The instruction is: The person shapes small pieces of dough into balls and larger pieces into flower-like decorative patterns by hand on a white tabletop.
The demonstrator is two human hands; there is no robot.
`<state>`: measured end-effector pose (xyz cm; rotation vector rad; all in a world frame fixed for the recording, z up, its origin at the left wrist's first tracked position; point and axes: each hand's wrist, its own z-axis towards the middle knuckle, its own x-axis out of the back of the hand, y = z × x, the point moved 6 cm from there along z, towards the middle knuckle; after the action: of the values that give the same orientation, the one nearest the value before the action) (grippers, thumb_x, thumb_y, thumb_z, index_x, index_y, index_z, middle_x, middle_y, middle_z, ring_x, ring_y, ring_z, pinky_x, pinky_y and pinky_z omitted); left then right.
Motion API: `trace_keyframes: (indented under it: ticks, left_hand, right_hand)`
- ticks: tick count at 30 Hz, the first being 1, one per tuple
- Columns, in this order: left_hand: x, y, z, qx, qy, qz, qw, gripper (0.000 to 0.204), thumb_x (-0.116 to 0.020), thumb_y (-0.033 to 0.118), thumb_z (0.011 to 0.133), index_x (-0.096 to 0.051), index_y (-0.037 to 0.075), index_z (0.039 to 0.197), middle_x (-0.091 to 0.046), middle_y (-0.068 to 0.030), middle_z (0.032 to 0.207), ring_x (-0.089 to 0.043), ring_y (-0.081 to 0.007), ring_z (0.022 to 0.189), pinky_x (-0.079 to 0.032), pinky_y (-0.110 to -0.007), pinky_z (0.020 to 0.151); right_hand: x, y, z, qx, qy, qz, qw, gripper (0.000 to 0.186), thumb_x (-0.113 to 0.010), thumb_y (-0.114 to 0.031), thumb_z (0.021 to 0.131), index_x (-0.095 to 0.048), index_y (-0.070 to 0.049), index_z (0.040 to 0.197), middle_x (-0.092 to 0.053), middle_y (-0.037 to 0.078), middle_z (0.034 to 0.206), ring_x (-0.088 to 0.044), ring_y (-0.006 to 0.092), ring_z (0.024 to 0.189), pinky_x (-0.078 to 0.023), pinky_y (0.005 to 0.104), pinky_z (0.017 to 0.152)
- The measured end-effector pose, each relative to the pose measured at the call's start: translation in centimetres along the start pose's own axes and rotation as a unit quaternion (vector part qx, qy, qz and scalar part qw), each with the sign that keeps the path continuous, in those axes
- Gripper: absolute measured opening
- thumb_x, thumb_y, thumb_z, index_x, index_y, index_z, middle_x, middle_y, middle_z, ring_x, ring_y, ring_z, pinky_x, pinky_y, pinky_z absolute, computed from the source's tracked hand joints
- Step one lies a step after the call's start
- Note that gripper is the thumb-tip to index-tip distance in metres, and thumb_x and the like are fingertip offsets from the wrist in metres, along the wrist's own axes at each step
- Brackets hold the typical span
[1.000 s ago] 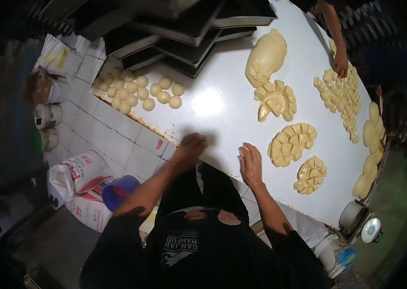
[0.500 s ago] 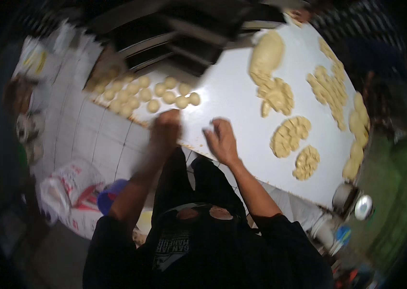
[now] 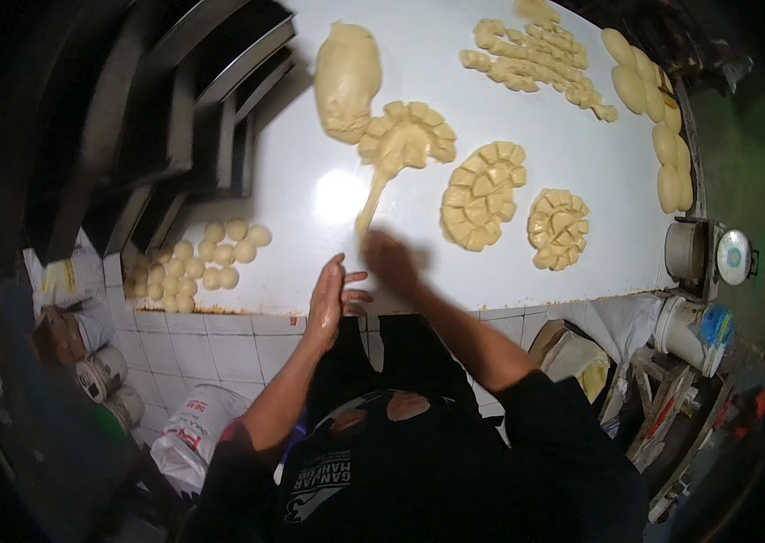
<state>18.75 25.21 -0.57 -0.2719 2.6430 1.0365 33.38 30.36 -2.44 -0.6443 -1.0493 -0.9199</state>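
Note:
On the white table, a long strip of pale dough runs toward me from a clump of cut dough pieces. My right hand is closed at the near end of this strip, slightly blurred, its fingertips partly hidden. Beside it, over the table's front edge, my left hand is open with fingers apart and holds nothing. A big smooth lump of dough touches the far side of the clump. Round dough balls sit in a group at the left front corner.
Two clusters of cut dough lie to the right. Farther back are rough dough strips, with smooth oblong doughs along the right edge. Dark metal trays are stacked at left. A pot stands by the right corner.
My view has turned, shifting the table leftward. My right hand has come to the end of a dough strip now stretched from the clump. My left hand has moved away from the dough balls.

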Motion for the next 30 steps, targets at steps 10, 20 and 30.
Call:
trace_keyframes:
  ticks: [10,20,30]
  left_hand:
    - [0.8,2.0,-1.6,-0.333,0.141,0.457,0.813,0.029,-0.057,0.014,0.110,-0.067,-0.001,0.133,-0.068,-0.0187,0.117,-0.065,-0.0313,0.105,-0.053,-0.039,0.093]
    - [6.4,1.3,-1.3,-0.358,-0.049,0.706,0.609,0.052,-0.067,0.021,0.102,-0.057,0.010,0.152,-0.055,-0.0176,0.156,-0.054,-0.0432,0.136,-0.044,-0.056,0.112]
    - [4.2,-1.1,3.5,-0.200,-0.095,0.741,0.634,0.025,-0.078,0.022,0.086,-0.067,0.008,0.104,-0.068,-0.0135,0.097,-0.067,-0.0336,0.094,-0.049,-0.053,0.085]
  right_hand:
    - [2.0,17.4,8.6,-0.157,-0.058,0.248,0.954,0.059,-0.077,-0.025,0.095,-0.054,0.000,0.144,-0.070,0.021,0.130,-0.069,0.0429,0.114,-0.058,0.0494,0.093]
    - [3.1,3.8,-10.2,-0.148,-0.138,0.266,0.942,0.040,-0.074,-0.032,0.098,-0.065,-0.006,0.126,-0.066,0.015,0.113,-0.065,0.0317,0.104,-0.051,0.0520,0.088]
    - [1.7,-2.1,-4.6,-0.111,-0.105,0.176,0.972,0.023,-0.078,-0.020,0.086,-0.063,-0.007,0.098,-0.062,0.015,0.098,-0.060,0.0378,0.100,-0.046,0.0510,0.086]
